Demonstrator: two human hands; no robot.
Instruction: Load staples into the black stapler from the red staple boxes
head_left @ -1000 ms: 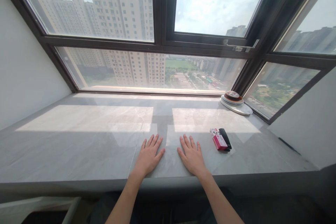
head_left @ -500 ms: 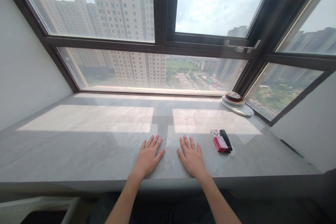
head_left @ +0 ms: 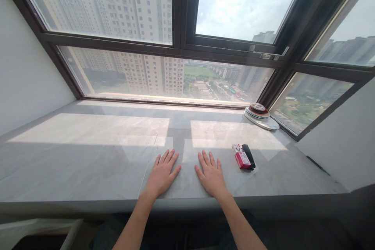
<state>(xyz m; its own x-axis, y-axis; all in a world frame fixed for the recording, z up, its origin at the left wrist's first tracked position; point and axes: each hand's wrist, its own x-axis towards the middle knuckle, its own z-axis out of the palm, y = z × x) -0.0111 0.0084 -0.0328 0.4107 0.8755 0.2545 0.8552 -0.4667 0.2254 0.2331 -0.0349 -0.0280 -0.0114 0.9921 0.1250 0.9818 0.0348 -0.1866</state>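
Palm down on the pale marble windowsill (head_left: 88,168), my left hand (head_left: 162,174) lies flat with its fingers spread. My right hand (head_left: 211,175) rests the same way a short distance to the right, and neither hand holds anything. Nearest to the right hand is a small pink-and-white box (head_left: 243,160). Just behind that box sits a small white box with dark print (head_left: 236,148). Along their right side lies a long black object shaped like a stapler (head_left: 249,157).
A stack of round plates or coasters (head_left: 258,112) stands in the far right corner by the glass. Dark window frames (head_left: 164,50) border the sill, with a metal latch (head_left: 268,55) on one pane. Below the front edge, a pale-rimmed object (head_left: 38,224) shows at lower left.
The view has tilted and shifted slightly, so the items on the sill appear a little further left. Both hands stay flat in place on the sill.
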